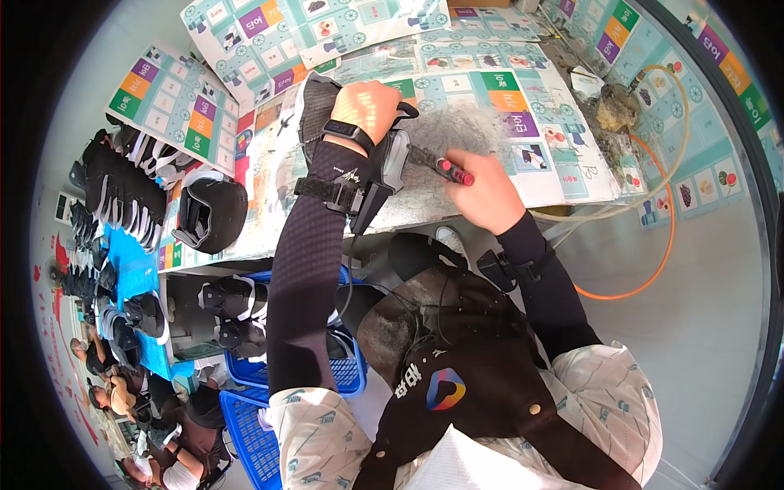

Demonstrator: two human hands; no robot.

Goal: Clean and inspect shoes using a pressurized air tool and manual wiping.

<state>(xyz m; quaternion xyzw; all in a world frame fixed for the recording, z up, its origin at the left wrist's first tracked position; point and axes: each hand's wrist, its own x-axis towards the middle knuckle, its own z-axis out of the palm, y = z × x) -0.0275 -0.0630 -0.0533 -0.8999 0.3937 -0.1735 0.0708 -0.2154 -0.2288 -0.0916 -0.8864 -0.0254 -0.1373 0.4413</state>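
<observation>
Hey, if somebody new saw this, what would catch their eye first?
Probably the middle: the left hand grips a dark grey fabric shoe, while the right hand holds a slim red-and-black hand tool near a sooty black smudge on the table. Next might come the curving bright orange hose at right, and the rows of black, pale-soled shoes at far left.
</observation>
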